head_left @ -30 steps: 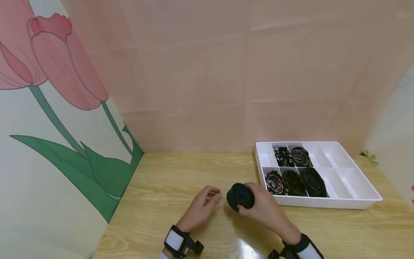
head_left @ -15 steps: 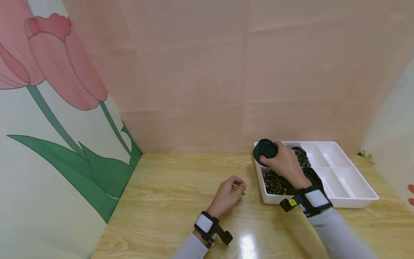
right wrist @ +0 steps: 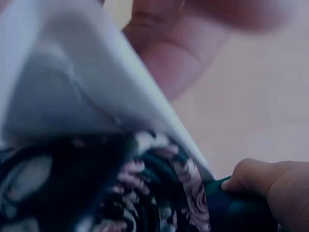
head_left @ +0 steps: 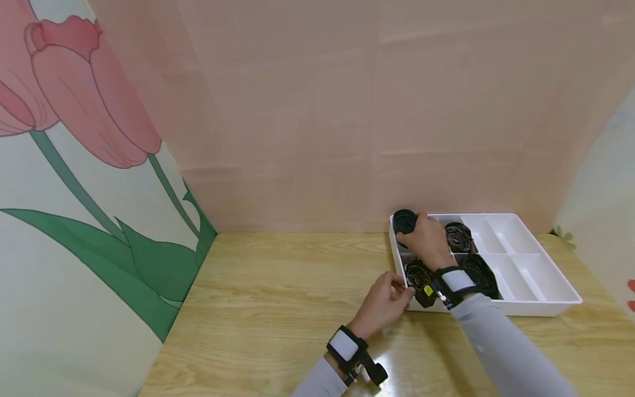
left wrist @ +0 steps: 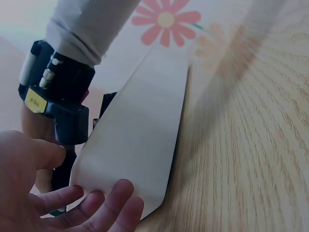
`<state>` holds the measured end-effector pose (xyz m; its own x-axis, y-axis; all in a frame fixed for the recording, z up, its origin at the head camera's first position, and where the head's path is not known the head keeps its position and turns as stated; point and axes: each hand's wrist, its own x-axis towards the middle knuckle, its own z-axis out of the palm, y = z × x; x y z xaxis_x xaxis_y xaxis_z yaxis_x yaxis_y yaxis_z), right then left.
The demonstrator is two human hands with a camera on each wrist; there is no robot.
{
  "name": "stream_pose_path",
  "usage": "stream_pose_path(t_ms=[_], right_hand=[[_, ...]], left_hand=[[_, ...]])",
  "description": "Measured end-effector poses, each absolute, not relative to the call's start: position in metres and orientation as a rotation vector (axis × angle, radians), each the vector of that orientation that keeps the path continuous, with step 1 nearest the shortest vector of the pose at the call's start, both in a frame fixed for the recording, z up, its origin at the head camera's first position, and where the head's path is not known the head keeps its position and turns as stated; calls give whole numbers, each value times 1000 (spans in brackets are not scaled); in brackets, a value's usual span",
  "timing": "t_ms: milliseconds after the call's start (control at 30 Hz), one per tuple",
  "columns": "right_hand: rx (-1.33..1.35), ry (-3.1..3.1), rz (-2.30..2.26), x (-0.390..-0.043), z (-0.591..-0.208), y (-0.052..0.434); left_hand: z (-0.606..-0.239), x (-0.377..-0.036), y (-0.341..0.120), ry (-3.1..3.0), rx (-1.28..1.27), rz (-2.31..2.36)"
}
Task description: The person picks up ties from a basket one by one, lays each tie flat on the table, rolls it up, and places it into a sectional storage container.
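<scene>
My right hand grips a rolled dark green necktie at the back left compartment of a white divided tray. Much of the roll is hidden by the fingers. In the right wrist view the thumb presses on the green cloth beside a floral rolled tie. My left hand is at the tray's front left corner. Its relaxed fingers touch the outer wall in the left wrist view, with the thumb close to the rim.
Other dark rolled ties sit in the tray's left compartments, partly hidden by my right arm. Bare compartments lie to the right. The tray stands on a wooden table, close to the pinkish backdrop.
My right hand has carried the green tie from over the table to the tray's back left compartment and lowered it. My left hand has moved right to the tray's front left corner.
</scene>
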<state>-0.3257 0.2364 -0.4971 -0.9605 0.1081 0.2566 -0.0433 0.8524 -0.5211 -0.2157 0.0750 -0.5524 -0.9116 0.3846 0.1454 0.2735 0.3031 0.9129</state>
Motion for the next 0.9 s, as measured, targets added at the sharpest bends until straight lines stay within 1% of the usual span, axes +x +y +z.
stream_pose_path(t_ms=[300,600,800,900], right_hand=[[-10,-2752,740,-321,-498,236],[115,-2700,633,-321,-508,240],[209,-2800,652,-320,-502,245],[206,-2813,688,-319,-500,247]], left_hand=[[-553,-215,76,2465,640,1678],[-553,-213,77,2484,654,1666],[-553,-212,76,2473,629,1662],[-553,-212,76,2488,618,1652]])
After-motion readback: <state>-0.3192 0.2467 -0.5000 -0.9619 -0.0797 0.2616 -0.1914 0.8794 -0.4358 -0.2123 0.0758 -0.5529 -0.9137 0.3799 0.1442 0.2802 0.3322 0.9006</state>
